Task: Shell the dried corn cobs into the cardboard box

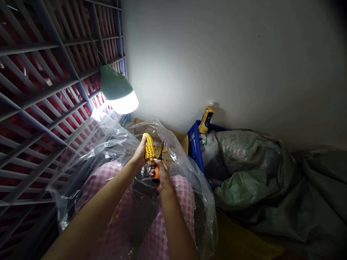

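My left hand [140, 153] is closed around the left side of a yellow corn cob [150, 146], which stands nearly upright. In my right hand [163, 175] is a screwdriver [155, 174] with an orange handle, its dark, thin shaft pointing up and slightly right. The right thumb and fingers come close to the cob's lower end, where some pale bare cob shows. Below both hands a clear plastic bag [187, 187] spreads over my lap and into a cardboard box [183, 141]. Loose yellow kernels [162, 148] lie inside the bag behind the shaft.
A lit lamp [119, 92] hangs from a slatted plastic crate wall [54, 86] on the left. To the right, a blue crate [195, 146] holds a yellow bottle [206, 118] and plastic bags. Green sacking [252, 191] lies beside it. A pale wall [217, 54] closes off the back.
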A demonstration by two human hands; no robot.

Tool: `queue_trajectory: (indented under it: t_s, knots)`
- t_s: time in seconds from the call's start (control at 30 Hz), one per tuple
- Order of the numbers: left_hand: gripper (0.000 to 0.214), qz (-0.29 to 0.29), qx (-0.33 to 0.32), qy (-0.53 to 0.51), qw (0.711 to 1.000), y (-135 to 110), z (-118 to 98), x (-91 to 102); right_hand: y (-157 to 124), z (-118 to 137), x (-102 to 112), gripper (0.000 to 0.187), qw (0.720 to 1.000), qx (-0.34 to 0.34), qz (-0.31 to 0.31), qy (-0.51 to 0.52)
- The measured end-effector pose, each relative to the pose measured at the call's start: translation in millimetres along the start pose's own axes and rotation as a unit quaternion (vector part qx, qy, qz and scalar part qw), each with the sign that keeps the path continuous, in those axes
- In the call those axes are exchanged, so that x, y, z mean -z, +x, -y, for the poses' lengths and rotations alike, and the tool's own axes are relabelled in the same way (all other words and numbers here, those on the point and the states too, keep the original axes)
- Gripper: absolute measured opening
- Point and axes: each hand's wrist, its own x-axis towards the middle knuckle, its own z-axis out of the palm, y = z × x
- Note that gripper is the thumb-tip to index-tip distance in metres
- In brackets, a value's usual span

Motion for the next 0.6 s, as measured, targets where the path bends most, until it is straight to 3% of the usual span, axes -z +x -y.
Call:
queue_trajectory:
  t_s: [0.33, 0.5, 0.6]
  knots:
    - [0.043, -0.007, 0.032, -0.015, 0.999, 5.0, -8.0, 5.8, 1.4, -7.0, 1.4, 0.027, 0.999, 0.026, 0.024, -0.009]
    - [0.039, 0.004, -0.028, -0.029, 0.999, 2.6, -8.2, 4.6, 2.0, -4.6, 0.4, 0.022, 0.999, 0.010, 0.052, -0.004]
    - [0.039, -0.010, -0.021, -0.017, 1.000, 0.8, -6.2, 4.2, 4.0, -4.0, 0.1, 0.024, 0.999, 0.000, 0.021, -0.039]
